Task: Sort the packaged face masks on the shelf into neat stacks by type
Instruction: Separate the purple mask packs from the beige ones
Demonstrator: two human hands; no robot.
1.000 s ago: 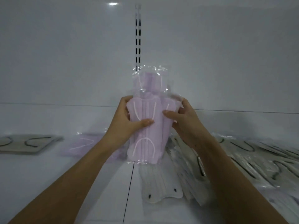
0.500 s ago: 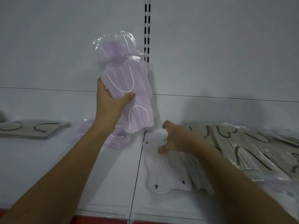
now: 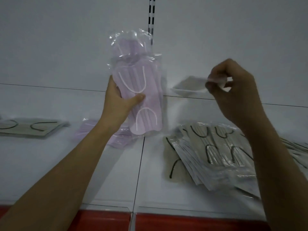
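My left hand point(image 3: 120, 104) grips a bundle of purple packaged masks point(image 3: 141, 84) upright above the shelf, thumb across the front. My right hand point(image 3: 233, 90) is raised at the right and pinches the edge of a white packaged mask point(image 3: 188, 86), which hangs out flat and blurred to its left. A small stack of purple packs point(image 3: 90, 130) lies on the shelf behind my left wrist. A loose spread of grey packs with black ear loops point(image 3: 213, 147) lies under my right forearm. Another grey stack point(image 3: 30, 127) sits far left.
The white shelf point(image 3: 116, 172) has a seam down its middle and a red front strip point(image 3: 183, 220). A slotted black-and-white upright point(image 3: 151, 19) runs up the white back panel. More grey packs trail off at the right edge point(image 3: 296, 147).
My right hand has lifted the white mask pack off the shelf and raised it to the right. My left hand still holds the purple bundle up, roughly where it was.
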